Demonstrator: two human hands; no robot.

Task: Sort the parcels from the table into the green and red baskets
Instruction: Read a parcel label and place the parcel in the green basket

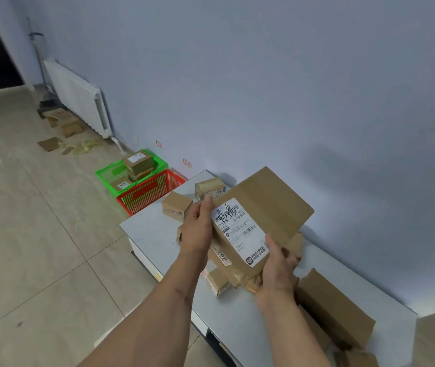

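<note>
Two-handed grip point(237, 247) on flat, labelled cardboard parcel point(266, 207).

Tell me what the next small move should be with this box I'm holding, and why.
Probably read the label first. Both hands, left hand and right hand, hold the labelled parcel up over the table, label facing you. The green basket and red basket sit on the floor to the left, so the label likely decides which.

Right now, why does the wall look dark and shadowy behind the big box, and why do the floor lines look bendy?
Head view: the held parcel and both hands, left and right, block the light, casting a soft shadow on the wall; the wide-angle lens curves the floor tile lines; the parcel's label is slightly blurred.
</note>
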